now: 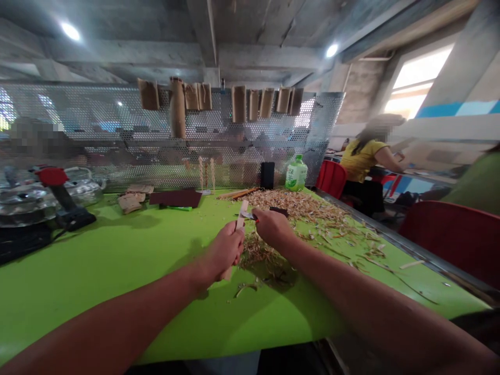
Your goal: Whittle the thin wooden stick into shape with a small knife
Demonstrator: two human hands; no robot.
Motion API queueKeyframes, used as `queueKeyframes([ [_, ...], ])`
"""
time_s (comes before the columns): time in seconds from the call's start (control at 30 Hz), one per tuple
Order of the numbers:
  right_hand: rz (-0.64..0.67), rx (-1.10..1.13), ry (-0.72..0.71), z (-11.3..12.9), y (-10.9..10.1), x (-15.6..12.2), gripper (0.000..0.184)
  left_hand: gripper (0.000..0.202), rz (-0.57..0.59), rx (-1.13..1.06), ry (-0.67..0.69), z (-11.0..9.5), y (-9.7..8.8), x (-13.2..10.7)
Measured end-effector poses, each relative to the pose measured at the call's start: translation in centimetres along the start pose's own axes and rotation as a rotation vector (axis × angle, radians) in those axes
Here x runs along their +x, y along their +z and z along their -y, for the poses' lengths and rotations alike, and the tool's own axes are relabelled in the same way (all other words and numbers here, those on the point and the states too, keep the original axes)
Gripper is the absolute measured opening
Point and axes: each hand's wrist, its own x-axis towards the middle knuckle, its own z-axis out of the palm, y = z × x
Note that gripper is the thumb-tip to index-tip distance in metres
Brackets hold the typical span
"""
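My left hand (226, 250) grips a pale strip of wood (240, 221) upright above the bright green table (117, 297). My right hand (273, 228) is closed around a small knife (247, 215), whose blade touches the wood near its upper part. The fingers hide most of the knife's handle. Below and around both hands, a scatter of wood shavings (291, 204) covers the tabletop, with a thicker heap (258, 252) just beneath them.
A perforated metal screen (242, 156) with hanging brown strips stands behind a green-capped bottle (296, 174) and a black block (267, 175). Dark sandpaper (175, 198), a red-and-black tool (58, 195) and metal pans (27, 200) lie left. A co-worker in yellow (363, 161) sits right, past the metal table edge (422, 250).
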Motion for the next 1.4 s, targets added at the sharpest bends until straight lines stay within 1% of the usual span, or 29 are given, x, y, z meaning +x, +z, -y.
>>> queueKeyframes([
  [0.17, -0.023, -0.016, 0.025, -1.0, 0.3, 0.7, 0.028, 0.010, -0.011, 0.038, 0.007, -0.7, 0.5, -0.8],
  [0.37, -0.046, -0.011, 0.042, -1.0, 0.4, 1.3, 0.029, 0.010, -0.005, 0.096, 0.014, -0.8, 0.2, -0.3],
  [0.47, -0.058, 0.009, 0.060, -1.7, 0.4, 1.8, 0.029, 0.010, -0.008, 0.084, -0.006, -1.0, 0.4, -0.9],
  [0.53, -0.044, 0.014, 0.140, -3.3, 0.3, 2.2, 0.031, 0.014, 0.046, 0.072, -0.020, -1.2, 1.0, -2.0],
  [0.6, -0.010, 0.020, 0.281, -5.7, 0.1, 2.5, 0.032, 0.023, 0.167, 0.056, -0.021, -1.5, 1.6, -3.3],
  [0.63, 0.038, 0.049, 0.377, -6.8, 0.1, 2.7, 0.031, 0.027, 0.229, 0.036, -0.015, -1.6, 1.9, -3.7],
  [0.67, 0.032, 0.078, 0.434, -7.6, 0.1, 2.8, 0.031, 0.028, 0.256, 0.007, -0.005, -1.6, 2.0, -3.9],
  [0.7, -0.004, 0.099, 0.442, -8.1, 0.1, 2.9, 0.033, 0.026, 0.245, -0.027, 0.006, -1.5, 2.0, -3.8],
  [0.73, -0.017, 0.113, 0.447, -8.2, 0.3, 3.0, 0.034, 0.023, 0.208, -0.060, 0.013, -1.4, 1.9, -3.5],
  [0.8, -0.042, 0.133, 0.426, -7.2, 0.7, 3.1, 0.037, 0.018, 0.120, -0.099, 0.012, -1.0, 1.2, -2.5],
  [0.87, -0.049, 0.155, 0.367, -5.2, 1.2, 3.0, 0.038, 0.014, 0.057, -0.101, 0.005, -0.6, 0.5, -1.3],
  [0.97, -0.073, 0.179, 0.206, -2.5, 1.5, 2.4, 0.038, 0.013, 0.009, -0.068, 0.025, 0.0, -0.1, -0.2],
  [1.03, -0.076, 0.179, 0.128, -1.4, 1.4, 1.8, 0.039, 0.013, -0.001, -0.035, 0.020, 0.3, -0.2, 0.2],
  [1.17, -0.067, 0.126, 0.058, -0.6, 1.0, 0.8, 0.040, 0.016, -0.010, 0.016, 0.007, 0.7, -0.2, 0.2],
  [1.27, -0.044, 0.068, 0.058, -0.5, 0.8, 0.5, 0.037, 0.016, -0.013, 0.039, 0.023, 0.4, 0.1, -0.1],
  [1.4, -0.033, 0.033, 0.081, -0.4, 0.7, 0.7, 0.034, 0.012, -0.058, 0.083, 0.003, -0.5, 0.7, -1.0],
])
